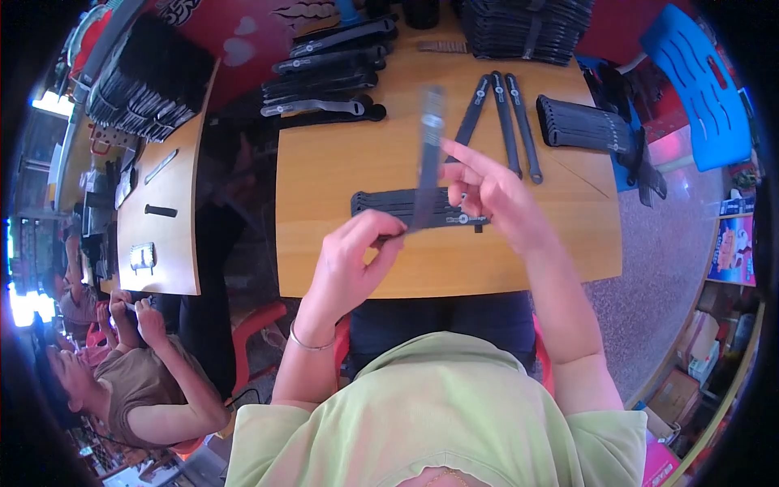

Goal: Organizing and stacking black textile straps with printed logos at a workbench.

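Note:
Pinched between the thumb and fingers of my left hand (357, 253) is the lower end of a black strap (428, 166). It stands up from there, its upper part smeared by motion. My right hand (491, 191) is beside the strap, index finger stretched toward it and the other fingers partly bent. Its fingertips look close to the strap; whether they touch it I cannot tell. Under both hands lies a row of black straps (381, 200) with pale print, partly hidden. Three single straps (505, 122) lie farther off, toward the right.
Stacks of black straps (324, 73) and a taller pile (527, 28) stand along the far side of the wooden table (324, 170). A strap bundle (584, 126) lies at its right edge, near a blue chair (702, 89). At left, another person (154, 377) sits by a second table (174, 219).

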Demonstrator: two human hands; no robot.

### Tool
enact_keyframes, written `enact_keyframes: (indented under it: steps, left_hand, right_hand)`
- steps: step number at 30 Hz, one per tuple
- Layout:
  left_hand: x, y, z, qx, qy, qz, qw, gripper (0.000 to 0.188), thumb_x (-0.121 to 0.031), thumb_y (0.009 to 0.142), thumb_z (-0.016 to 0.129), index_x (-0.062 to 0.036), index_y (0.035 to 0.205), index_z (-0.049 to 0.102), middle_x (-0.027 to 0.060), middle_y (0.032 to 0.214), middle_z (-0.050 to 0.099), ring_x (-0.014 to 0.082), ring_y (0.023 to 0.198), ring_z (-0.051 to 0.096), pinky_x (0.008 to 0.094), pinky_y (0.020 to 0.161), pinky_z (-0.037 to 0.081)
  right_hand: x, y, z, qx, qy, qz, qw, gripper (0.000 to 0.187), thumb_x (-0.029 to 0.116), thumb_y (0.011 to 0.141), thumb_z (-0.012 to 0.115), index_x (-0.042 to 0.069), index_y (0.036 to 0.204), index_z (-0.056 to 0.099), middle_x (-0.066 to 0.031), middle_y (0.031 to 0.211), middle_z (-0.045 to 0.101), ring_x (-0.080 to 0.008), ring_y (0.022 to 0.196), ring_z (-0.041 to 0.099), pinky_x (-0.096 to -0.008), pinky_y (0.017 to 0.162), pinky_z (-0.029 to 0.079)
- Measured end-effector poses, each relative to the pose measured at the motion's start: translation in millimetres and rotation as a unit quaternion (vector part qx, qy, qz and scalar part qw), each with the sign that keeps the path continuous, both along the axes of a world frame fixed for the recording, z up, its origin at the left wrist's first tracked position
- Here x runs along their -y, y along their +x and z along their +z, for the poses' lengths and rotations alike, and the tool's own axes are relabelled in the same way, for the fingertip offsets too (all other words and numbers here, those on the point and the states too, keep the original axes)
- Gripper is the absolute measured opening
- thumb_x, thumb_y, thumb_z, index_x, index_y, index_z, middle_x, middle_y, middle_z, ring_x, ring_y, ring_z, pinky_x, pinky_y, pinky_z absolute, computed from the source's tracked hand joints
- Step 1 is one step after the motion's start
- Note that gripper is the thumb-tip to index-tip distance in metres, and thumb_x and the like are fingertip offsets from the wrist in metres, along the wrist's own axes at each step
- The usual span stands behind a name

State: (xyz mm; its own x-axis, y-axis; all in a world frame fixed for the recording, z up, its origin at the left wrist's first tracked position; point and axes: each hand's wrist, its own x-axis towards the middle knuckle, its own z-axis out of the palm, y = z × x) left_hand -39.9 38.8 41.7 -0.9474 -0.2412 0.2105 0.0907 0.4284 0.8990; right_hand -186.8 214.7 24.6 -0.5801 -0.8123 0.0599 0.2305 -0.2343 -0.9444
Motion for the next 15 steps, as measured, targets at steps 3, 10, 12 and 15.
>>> enact_keyframes:
  steps: [3, 10, 12, 15]
  left_hand:
    - [4.0, 12.5, -0.5, 0.029, -0.062, -0.061, 0.996, 0.009, 0.006, 0.080, 0.063, 0.0033, 0.088, 0.062, 0.0091, 0.083, 0.063, 0.0180, 0.072, 0.063, 0.0255, 0.063, 0.052]
    - [16.3, 49.6, -35.9, 0.126, 0.114, 0.000, 0.985, 0.012, 0.004, 0.081, 0.066, 0.0037, 0.092, 0.063, 0.0070, 0.084, 0.065, 0.0124, 0.070, 0.062, 0.0244, 0.062, 0.052]
    - [17.6, 55.5, -43.0, 0.191, 0.193, 0.053, 0.961, 0.013, 0.002, 0.083, 0.066, 0.0041, 0.095, 0.062, 0.0054, 0.085, 0.065, 0.0098, 0.071, 0.062, 0.0234, 0.064, 0.052]
    - [20.6, 57.3, -51.7, 0.181, 0.215, 0.063, 0.958, 0.013, 0.001, 0.085, 0.063, 0.0042, 0.098, 0.062, 0.0049, 0.085, 0.064, 0.0097, 0.073, 0.063, 0.0226, 0.067, 0.051]
  right_hand:
    - [-3.1, 18.1, 7.9, 0.055, -0.024, -0.040, 0.997, 0.045, 0.028, 0.094, 0.056, -0.001, 0.128, 0.050, -0.0127, 0.111, 0.062, -0.0058, 0.073, 0.050, -0.0158, 0.059, 0.036]
    - [-43.2, 39.3, -25.3, 0.113, 0.043, -0.149, 0.981, 0.019, 0.012, 0.093, 0.057, 0.004, 0.108, 0.064, -0.0043, 0.088, 0.063, -0.0035, 0.059, 0.047, -0.0167, 0.052, 0.036]
    - [-54.1, 44.5, -35.9, 0.079, 0.091, -0.152, 0.981, 0.017, 0.010, 0.092, 0.057, 0.003, 0.106, 0.065, -0.0029, 0.084, 0.062, -0.0033, 0.060, 0.048, -0.0169, 0.052, 0.037]
    - [-61.9, 51.8, -43.3, 0.010, 0.173, -0.170, 0.970, 0.015, 0.005, 0.091, 0.058, 0.002, 0.103, 0.067, 0.0002, 0.076, 0.059, -0.0032, 0.062, 0.051, -0.0172, 0.055, 0.041]
